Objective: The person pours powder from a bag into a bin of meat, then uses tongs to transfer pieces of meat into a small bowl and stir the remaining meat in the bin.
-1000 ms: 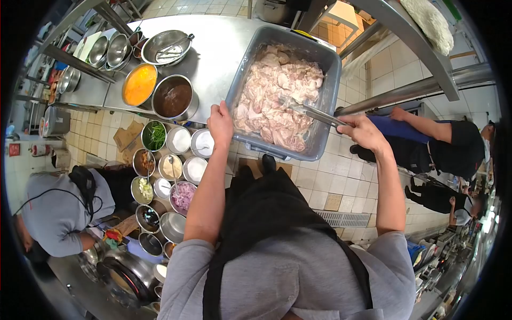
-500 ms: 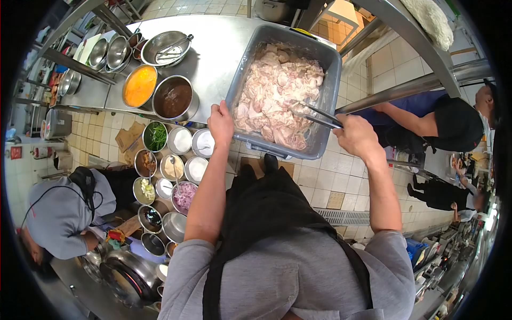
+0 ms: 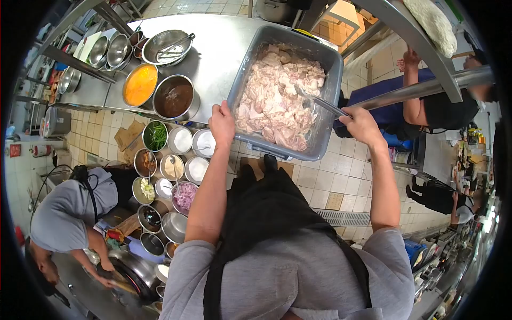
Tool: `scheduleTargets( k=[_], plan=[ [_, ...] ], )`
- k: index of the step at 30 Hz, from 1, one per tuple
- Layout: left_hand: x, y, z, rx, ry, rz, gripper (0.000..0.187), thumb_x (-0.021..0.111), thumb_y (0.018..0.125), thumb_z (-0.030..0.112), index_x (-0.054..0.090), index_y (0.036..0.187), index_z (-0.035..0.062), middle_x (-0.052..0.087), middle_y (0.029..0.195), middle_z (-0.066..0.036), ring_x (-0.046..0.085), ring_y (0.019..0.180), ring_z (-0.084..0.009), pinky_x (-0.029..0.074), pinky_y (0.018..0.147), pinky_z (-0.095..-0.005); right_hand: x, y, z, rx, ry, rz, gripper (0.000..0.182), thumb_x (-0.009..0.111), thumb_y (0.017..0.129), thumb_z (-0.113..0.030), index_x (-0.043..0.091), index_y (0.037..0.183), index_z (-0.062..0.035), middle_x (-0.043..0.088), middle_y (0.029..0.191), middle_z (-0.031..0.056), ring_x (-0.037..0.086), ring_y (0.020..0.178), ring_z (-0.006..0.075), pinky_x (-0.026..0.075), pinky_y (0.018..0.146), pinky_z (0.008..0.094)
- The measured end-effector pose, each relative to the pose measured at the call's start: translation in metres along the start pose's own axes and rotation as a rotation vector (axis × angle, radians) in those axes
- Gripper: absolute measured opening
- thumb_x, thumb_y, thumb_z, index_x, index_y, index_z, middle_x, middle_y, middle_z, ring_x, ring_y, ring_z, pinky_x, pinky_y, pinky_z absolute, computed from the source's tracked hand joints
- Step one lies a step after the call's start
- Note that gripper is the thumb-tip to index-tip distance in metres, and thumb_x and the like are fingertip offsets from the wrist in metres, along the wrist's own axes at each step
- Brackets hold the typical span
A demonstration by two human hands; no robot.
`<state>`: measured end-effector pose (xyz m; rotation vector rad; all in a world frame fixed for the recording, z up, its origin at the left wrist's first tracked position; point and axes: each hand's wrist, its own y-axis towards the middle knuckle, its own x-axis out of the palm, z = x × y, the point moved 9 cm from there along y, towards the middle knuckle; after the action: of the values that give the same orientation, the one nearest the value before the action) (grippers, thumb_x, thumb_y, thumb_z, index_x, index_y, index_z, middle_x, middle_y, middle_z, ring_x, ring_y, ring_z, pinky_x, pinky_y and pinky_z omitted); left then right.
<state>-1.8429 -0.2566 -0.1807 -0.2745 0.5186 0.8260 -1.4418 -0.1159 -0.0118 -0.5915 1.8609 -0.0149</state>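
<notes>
A grey plastic tub (image 3: 249, 58), filled with pieces of pale raw meat (image 3: 274, 101) that look coated, stands at the counter's right end. My left hand (image 3: 221, 125) is closed on the tub's near left corner. In my right hand (image 3: 362, 127), above the tub's right rim, are metal tongs (image 3: 330, 106). Their tips reach into the upper right part of the meat; I cannot make out whether a piece is between them.
On the steel counter (image 3: 213, 58) sit a bowl of orange liquid (image 3: 141, 85), a pot of brown sauce (image 3: 175, 97) and a colander (image 3: 166, 47). Several ingredient bowls, one with chopped onion (image 3: 184, 196), line my left. One co-worker (image 3: 74, 208) bends over a wok; another (image 3: 440, 109) stands at right.
My right hand has moved slightly right, and the tongs' tips have moved up within the meat. The left co-worker's hands have come over the wok; the right co-worker's arm is raised.
</notes>
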Motion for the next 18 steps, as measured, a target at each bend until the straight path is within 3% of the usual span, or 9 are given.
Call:
scheduleTargets(
  k=[1,3,6,8,10,11,14,18],
  plan=[
    [0.0,0.0,0.001,0.004,0.001,0.003,0.047,0.054,0.109,0.04,0.059,0.088,-0.0014,0.068,0.076,-0.028,0.065,0.079,-0.0536,0.048,0.074,-0.0587,0.002,0.004,0.007,0.002,0.123,-0.03,0.035,0.07,0.095,-0.021,0.073,0.122,0.001,0.075,0.093,0.0251,0.073,0.097,0.0393,0.053,0.087,0.0452],
    [-0.001,0.0,0.001,0.0,0.003,-0.002,0.047,0.054,0.109,0.04,0.06,0.088,-0.0015,0.068,0.076,-0.028,0.065,0.079,-0.0536,0.048,0.074,-0.0587,0.017,0.005,0.03,0.209,0.391,-0.211,0.036,0.07,0.095,-0.02,0.073,0.121,0.0045,0.077,0.095,0.0235,0.074,0.095,0.037,0.053,0.087,0.0438],
    [0.0,0.002,0.002,-0.001,0.004,-0.005,0.047,0.054,0.109,0.04,0.06,0.088,-0.0018,0.068,0.076,-0.028,0.065,0.079,-0.0536,0.048,0.074,-0.0586,0.037,-0.003,0.038,0.348,0.588,-0.32,0.038,0.071,0.095,-0.021,0.072,0.118,0.0093,0.078,0.098,0.021,0.074,0.094,0.0359,0.053,0.087,0.0435],
    [-0.001,0.003,0.001,-0.003,0.005,-0.001,0.047,0.054,0.109,0.04,0.06,0.088,-0.0021,0.068,0.076,-0.028,0.065,0.079,-0.0536,0.048,0.075,-0.0585,0.041,-0.002,0.031,0.226,0.47,-0.253,0.039,0.071,0.094,-0.021,0.072,0.118,0.0094,0.078,0.099,0.0208,0.074,0.095,0.0368,0.053,0.087,0.044],
    [0.0,0.004,0.002,0.002,0.007,-0.008,0.048,0.054,0.109,0.04,0.06,0.087,-0.0023,0.068,0.076,-0.029,0.065,0.08,-0.0536,0.048,0.075,-0.0584,0.035,-0.003,0.005,-0.037,0.176,-0.089,0.039,0.072,0.093,-0.021,0.072,0.121,0.0065,0.077,0.098,0.022,0.073,0.096,0.0387,0.053,0.086,0.0447],
    [0.001,0.004,0.003,0.005,0.009,-0.013,0.048,0.054,0.109,0.04,0.06,0.087,-0.0024,0.068,0.077,-0.029,0.065,0.08,-0.0537,0.048,0.075,-0.0584,0.031,-0.003,-0.011,-0.031,0.052,-0.182,0.035,0.071,0.093,-0.02,0.072,0.12,0.0023,0.075,0.099,0.0254,0.072,0.101,0.0429,0.054,0.09,0.0479],
    [0.0,0.004,0.002,0.007,0.012,-0.009,0.048,0.053,0.109,0.04,0.059,0.088,-0.0025,0.068,0.077,-0.029,0.065,0.08,-0.0537,0.048,0.075,-0.0582,0.005,-0.014,-0.029,0.068,-0.089,-0.041,0.028,0.069,0.094,-0.018,0.073,0.114,0.0003,0.073,0.102,0.028,0.069,0.105,0.0455,0.052,0.093,0.0513],
    [0.001,0.005,0.002,0.015,0.016,-0.008,0.048,0.053,0.109,0.04,0.059,0.088,-0.0026,0.068,0.077,-0.029,0.065,0.081,-0.0537,0.048,0.075,-0.0582,-0.006,-0.023,-0.058,-0.012,-0.154,-0.023,0.023,0.067,0.093,-0.016,0.073,0.107,0.0019,0.073,0.101,0.0284,0.069,0.106,0.0456,0.052,0.095,0.0538]
  ],
)
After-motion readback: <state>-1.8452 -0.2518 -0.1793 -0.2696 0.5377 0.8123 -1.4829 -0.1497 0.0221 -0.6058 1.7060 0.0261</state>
